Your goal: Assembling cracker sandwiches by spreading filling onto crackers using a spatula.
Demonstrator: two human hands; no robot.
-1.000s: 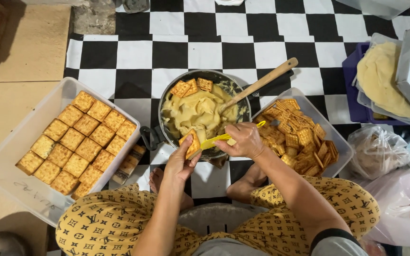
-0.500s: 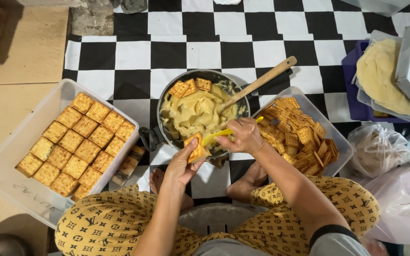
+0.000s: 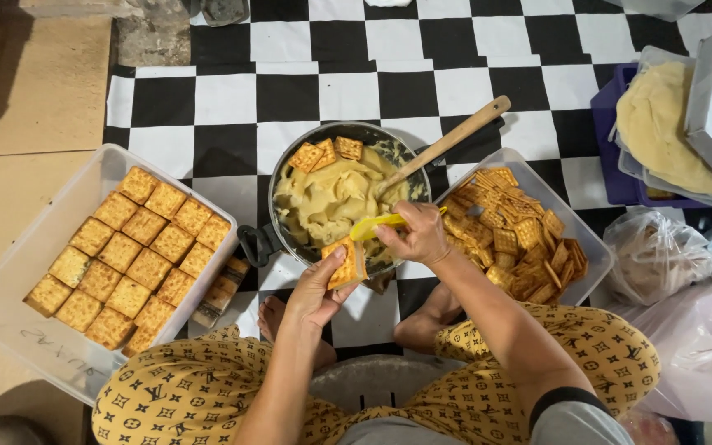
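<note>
Head view: your left hand [image 3: 316, 290] pinches square cracker [image 3: 346, 262] by edges, just over near rim of pan [image 3: 280, 185]. Right hand [image 3: 419, 233] wrapped round yellow spatula [image 3: 375, 226], tip at cracker. Cracker looks light, stiff, brittle, so go easy, hold edges, no squeezing middle. Custard-like filling [image 3: 331, 198] looks soft, sticky. Tub of finished crackers [image 3: 132, 256] to the left.
</note>
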